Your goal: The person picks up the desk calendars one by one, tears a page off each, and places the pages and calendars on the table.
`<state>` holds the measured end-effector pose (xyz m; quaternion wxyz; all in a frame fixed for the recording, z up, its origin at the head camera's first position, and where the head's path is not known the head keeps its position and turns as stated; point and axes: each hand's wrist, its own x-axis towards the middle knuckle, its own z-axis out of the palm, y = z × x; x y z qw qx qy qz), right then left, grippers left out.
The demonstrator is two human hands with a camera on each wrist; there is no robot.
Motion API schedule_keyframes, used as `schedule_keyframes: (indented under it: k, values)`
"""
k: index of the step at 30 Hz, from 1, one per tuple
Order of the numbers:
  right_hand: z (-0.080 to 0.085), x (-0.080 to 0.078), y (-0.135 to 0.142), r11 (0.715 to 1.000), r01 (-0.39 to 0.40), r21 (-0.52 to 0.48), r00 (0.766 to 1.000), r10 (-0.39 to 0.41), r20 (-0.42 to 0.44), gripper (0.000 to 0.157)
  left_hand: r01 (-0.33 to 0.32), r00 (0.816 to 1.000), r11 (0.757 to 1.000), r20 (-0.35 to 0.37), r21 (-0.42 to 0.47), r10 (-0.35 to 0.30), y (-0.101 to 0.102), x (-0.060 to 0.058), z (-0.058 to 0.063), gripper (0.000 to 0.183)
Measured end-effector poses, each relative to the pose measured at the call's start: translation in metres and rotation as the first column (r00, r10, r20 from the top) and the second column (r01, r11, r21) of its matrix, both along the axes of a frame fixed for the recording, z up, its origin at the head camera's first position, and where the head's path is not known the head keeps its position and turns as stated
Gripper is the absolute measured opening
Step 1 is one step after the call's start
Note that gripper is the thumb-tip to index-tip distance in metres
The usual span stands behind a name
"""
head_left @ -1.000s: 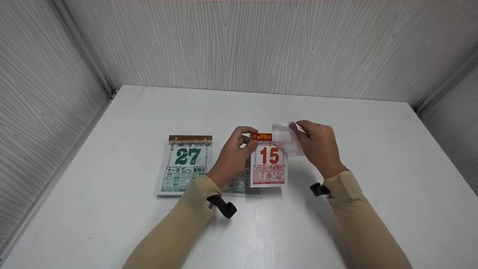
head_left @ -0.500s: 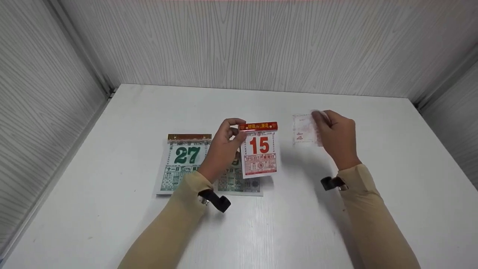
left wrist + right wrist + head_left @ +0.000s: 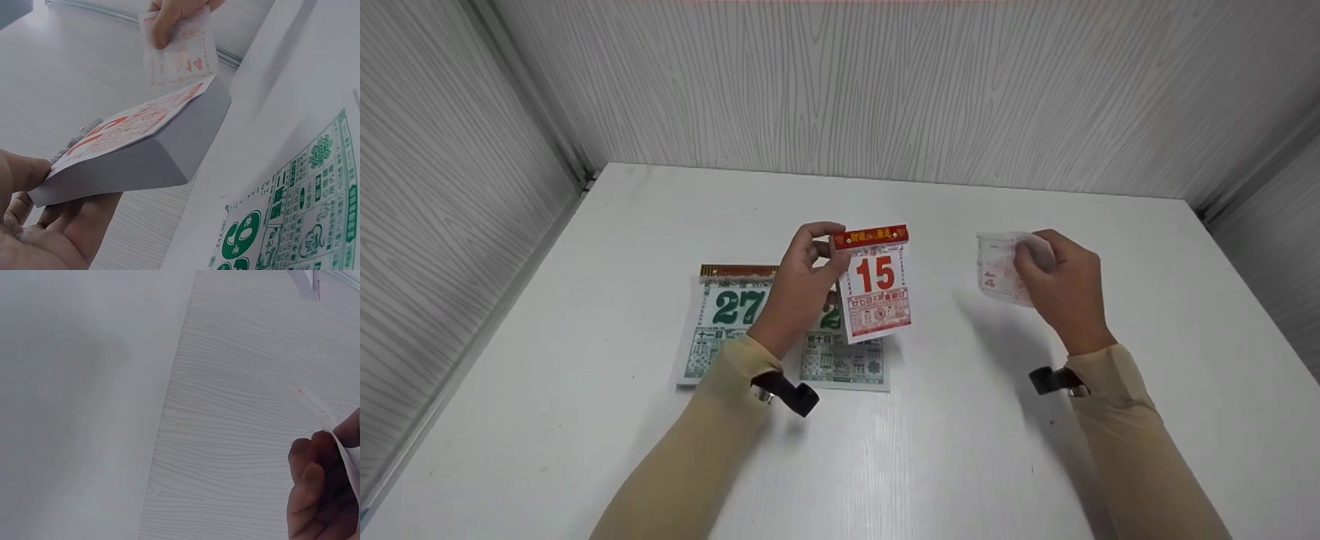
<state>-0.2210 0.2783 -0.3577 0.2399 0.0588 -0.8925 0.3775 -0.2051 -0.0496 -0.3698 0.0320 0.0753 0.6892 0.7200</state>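
My left hand grips a small, thick tear-off calendar by the left end of its red header strip. A red 15 shows on its top page, and the pad is tilted above the table. In the left wrist view the thumb lies over the pad's face and the fingers are beneath it. My right hand pinches a thin loose calendar page between thumb and fingers, apart from the pad. A red 14 is visible on that page in the left wrist view.
Two larger green-printed tear-off calendars lie side by side on the white table. The left calendar shows 27; the right calendar is partly hidden behind my left hand and the small pad. A wood-grain panel stands behind the table.
The page was overlapping the pad's top right corner; now my right hand has carried it away to the right. My left hand has raised the small calendar and moved it slightly left, tilting it.
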Motion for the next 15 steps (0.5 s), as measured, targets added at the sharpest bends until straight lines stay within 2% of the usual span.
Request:
schedule_keyframes:
  k: [5, 8, 12, 15]
  values:
    - [-0.002, -0.001, -0.001, 1.000, -0.013, 0.018, 1.000, 0.013, 0.004, 0.023, -0.008, 0.999, 0.999, -0.033, -0.047, 0.007, 0.000, 0.001, 0.003, 0.041]
    - [-0.003, -0.001, -0.003, 0.999, -0.020, 0.038, 1.000, 0.020, -0.001, 0.023, -0.011, 0.999, 0.999, -0.042, -0.042, 0.009, 0.000, 0.003, 0.003, 0.045]
    - [-0.003, 0.000, -0.002, 0.999, -0.025, 0.049, 1.000, 0.025, 0.004, 0.024, -0.057, 0.998, 0.998, -0.017, 0.022, 0.057, 0.004, 0.007, 0.003, 0.050]
    - [-0.004, 0.001, 0.000, 0.999, -0.024, 0.048, 1.000, 0.023, 0.015, 0.023, -0.115, 0.993, 0.988, 0.038, 0.099, 0.112, 0.013, 0.011, 0.002, 0.055]
